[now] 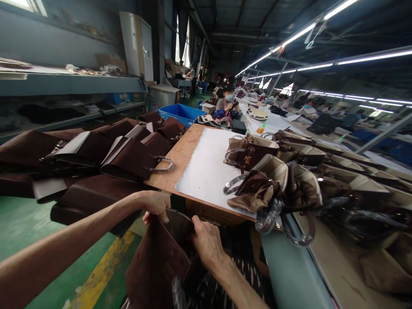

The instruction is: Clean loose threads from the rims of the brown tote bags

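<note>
A dark brown handbag point(154, 262) hangs in front of my lap, its mouth spread between my two hands. My left hand point(156, 205) pinches the bag's upper edge on the far left side. On the other side of the mouth, my right hand point(206, 240) grips the rim, thumb on top and fingers hidden inside or behind it. A strip of clear plastic wrap shows low on the bag. Just beyond my hands lies a wooden board point(167, 174) with a white sheet point(206, 167) on it.
Brown bags point(128, 159) are piled at left. More bags with plastic-wrapped handles point(270, 214) crowd the right-hand table point(292, 266). A blue bin point(183, 112) stands past the board. A seated co-worker point(227, 103) is further back. Green floor point(28, 231) shows at left.
</note>
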